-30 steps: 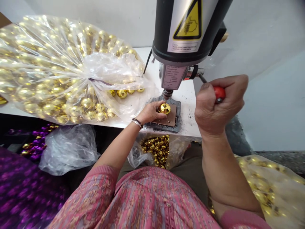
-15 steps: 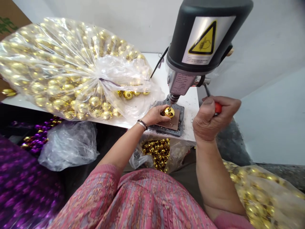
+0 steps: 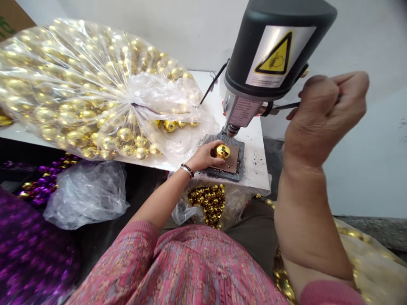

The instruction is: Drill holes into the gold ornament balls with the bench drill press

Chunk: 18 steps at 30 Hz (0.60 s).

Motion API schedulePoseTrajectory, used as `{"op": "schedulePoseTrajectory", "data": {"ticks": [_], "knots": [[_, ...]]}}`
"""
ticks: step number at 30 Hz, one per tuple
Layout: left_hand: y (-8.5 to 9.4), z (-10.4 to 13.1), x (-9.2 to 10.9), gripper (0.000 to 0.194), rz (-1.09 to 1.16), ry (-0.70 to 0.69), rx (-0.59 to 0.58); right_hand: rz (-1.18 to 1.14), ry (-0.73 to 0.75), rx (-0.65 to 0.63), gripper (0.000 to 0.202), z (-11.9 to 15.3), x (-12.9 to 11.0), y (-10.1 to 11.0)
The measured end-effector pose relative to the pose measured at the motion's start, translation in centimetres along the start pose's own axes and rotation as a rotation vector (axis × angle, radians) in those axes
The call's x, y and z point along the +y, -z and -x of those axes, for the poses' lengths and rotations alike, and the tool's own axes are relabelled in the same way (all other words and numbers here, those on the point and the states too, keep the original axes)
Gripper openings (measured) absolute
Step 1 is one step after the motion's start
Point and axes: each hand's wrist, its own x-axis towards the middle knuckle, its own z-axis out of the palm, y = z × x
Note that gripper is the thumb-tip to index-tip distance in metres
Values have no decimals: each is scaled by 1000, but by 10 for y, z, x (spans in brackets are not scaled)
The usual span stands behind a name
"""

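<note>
My left hand (image 3: 206, 156) is closed on a shiny gold ball (image 3: 223, 151), thumb on the near side and fingers on the far side. The ball rests on a brown board (image 3: 233, 160) over the grey metal base (image 3: 240, 173) of a bench drill press (image 3: 280, 51). Just above the ball is the thin drill bit (image 3: 228, 140), beneath the chuck; whether it touches the ball I cannot tell. My right hand (image 3: 324, 114) is wrapped round the end of the press's feed lever (image 3: 288, 106), whose red knob is mostly hidden by the fingers.
A big clear bag of gold balls (image 3: 79, 93) covers the table's left side. Dark shavings lie on the white table (image 3: 254, 169). Below its front edge are gold pieces (image 3: 208, 203) in clear plastic. Crumpled plastic (image 3: 85, 195) and a purple bag (image 3: 32, 254) are at lower left.
My right hand has swung up and to the right with the lever. The drill bit has risen from the ball. My left hand and the ball have shifted slightly left.
</note>
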Motion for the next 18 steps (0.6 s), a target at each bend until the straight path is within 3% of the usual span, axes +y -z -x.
{"op": "schedulePoseTrajectory", "data": {"ticks": [5,7,9,11,13,15,18], "knots": [[9,30,0,78,-120,-163,-116,-10,-75,-16,31,-10,-11,3],[20,37,-4,72,-108,-187,-116,-6,-92,-1,30,-6,-16,5],[39,35,-11,53,-102,-104,49,-5,-93,-5,30,-2,-18,6],[68,24,-18,38,-170,89,356,-2,-79,-10,31,0,-17,7],[99,7,-24,35,-341,325,621,-1,-51,-16,35,1,-14,8],[126,-11,-29,35,-436,463,685,-6,-15,-21,39,2,-9,9],[146,-27,-37,33,-443,495,638,0,26,-34,41,4,-6,9]]}}
